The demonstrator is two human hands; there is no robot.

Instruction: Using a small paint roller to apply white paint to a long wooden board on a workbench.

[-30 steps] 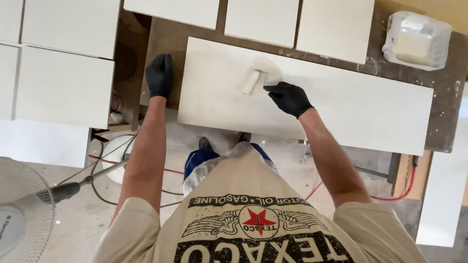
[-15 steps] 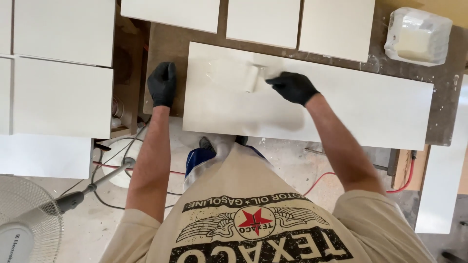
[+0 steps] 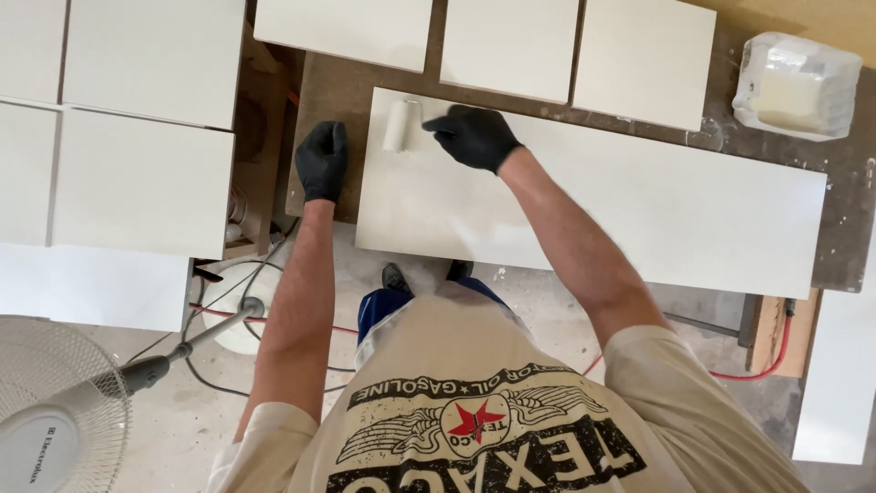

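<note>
Right hand (image 3: pixel 476 137), black glove, grips paint roller (image 3: pixel 401 125) handle; roller lies on long white panel (image 3: pixel 639 210), near its left end. Left hand (image 3: pixel 323 161) flat, fingers together, pressing brown table (image 3: pixel 333 91) beside panel.

Your hands wear matt black gloves; your right hand (image 3: pixel 474 137) steers a fuzzy white paint roller (image 3: pixel 401 125) over the smooth, faintly sheened white panel (image 3: pixel 620 210). The rough brown wooden desk (image 3: pixel 333 91) beneath it is paint-spattered.
</note>
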